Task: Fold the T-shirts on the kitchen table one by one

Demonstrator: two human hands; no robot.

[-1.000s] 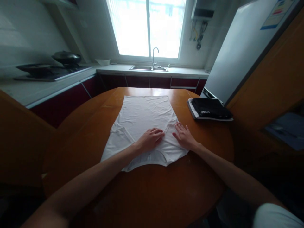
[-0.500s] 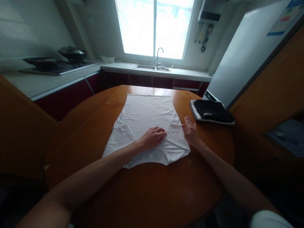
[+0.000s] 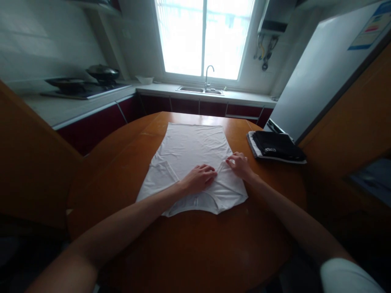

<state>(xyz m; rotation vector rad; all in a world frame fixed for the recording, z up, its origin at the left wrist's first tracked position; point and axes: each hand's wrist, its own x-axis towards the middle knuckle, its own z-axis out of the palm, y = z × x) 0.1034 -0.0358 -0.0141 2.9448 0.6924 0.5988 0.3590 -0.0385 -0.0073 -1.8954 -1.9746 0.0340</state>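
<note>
Left hand (image 3: 200, 179) rests on the flat white cloth shirt (image 3: 192, 144), fingers slightly apart; right hand (image 3: 240, 165) curls at its edge, pinch unclear.

The shirt (image 3: 195, 142) is plain white, shading greyer towards the table's near edge, against the orange-brown of the table (image 3: 106, 183), which pales to a whitish sheen along its far edge. By its right edge I see a black folded cloth (image 3: 279, 144) with pale lettering, over white and grey layers (image 3: 255, 147). Beyond the far edge, the cupboards (image 3: 185, 105) are dark red with silvery strips, under a white worktop (image 3: 244, 96). The fridge (image 3: 324, 73) is pale bluish grey, its label (image 3: 369, 26) banded blue, white and red.
</note>
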